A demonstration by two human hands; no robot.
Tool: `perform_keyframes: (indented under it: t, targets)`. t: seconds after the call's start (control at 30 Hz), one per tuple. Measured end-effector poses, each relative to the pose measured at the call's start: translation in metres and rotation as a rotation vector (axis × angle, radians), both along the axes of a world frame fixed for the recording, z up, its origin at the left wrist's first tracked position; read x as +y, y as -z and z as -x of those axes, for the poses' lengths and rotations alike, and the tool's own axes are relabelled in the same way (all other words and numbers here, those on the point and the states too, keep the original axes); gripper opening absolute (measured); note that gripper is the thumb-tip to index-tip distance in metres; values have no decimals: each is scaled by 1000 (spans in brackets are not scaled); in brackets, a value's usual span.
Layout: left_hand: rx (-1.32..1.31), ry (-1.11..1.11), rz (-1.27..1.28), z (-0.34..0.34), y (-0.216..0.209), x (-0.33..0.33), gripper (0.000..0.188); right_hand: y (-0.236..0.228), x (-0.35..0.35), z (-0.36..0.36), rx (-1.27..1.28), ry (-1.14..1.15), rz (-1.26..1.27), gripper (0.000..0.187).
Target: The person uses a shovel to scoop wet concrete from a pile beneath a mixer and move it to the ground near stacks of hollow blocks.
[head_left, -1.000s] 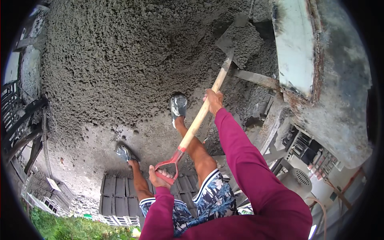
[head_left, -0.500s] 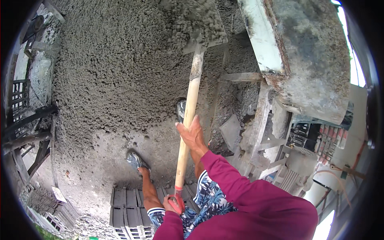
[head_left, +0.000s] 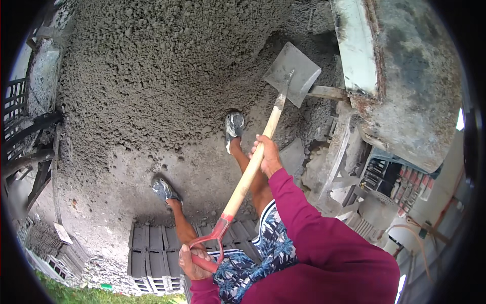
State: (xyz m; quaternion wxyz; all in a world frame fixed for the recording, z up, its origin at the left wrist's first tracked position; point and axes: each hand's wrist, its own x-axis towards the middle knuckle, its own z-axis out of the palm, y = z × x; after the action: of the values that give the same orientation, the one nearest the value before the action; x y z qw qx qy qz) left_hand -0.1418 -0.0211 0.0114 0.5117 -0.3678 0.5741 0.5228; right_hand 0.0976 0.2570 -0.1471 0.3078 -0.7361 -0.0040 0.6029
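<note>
I hold a square-bladed shovel [head_left: 246, 181] slantwise across my body. My left hand [head_left: 195, 263] is closed round its red D-shaped grip, down by my thigh. Midway up the pale wooden shaft, my right hand [head_left: 267, 156] wraps round the wood. The grey metal blade [head_left: 296, 68] points away to the far right and carries no visible load. It sits at the right edge of a wide spread of wet, lumpy grey concrete mix [head_left: 157, 76].
Rows of grey hollow blocks [head_left: 157, 256] stand close by my legs. On the right are a rusty metal hopper [head_left: 415, 76] and a wooden frame [head_left: 336, 157]. Dark poles [head_left: 33, 142] lean at the left. My shoes [head_left: 166, 188] are on the floor beside the mix.
The mix on the blade has come off. The blade has swung right and nearer, while my left hand has moved left and lower with the grip. My right hand has shifted slightly right.
</note>
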Motion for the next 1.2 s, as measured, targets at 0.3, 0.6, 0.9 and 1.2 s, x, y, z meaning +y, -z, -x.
perform_keyframes:
  t: [0.3,0.6,0.9,1.2]
  targets:
    - [253,441,-203,-98,-8,211,31,72,161,-121,253,58,-128,19]
    - [482,650,-328,-171,46,307,24,102,293,-180,246,26,-53,20]
    - [243,525,-333,-114,86,295,24,116,267,-158,-70,-66,-12,18]
    - [375,697,-320,-184,66,356,24,113,337,-229,79,-83,-13,18]
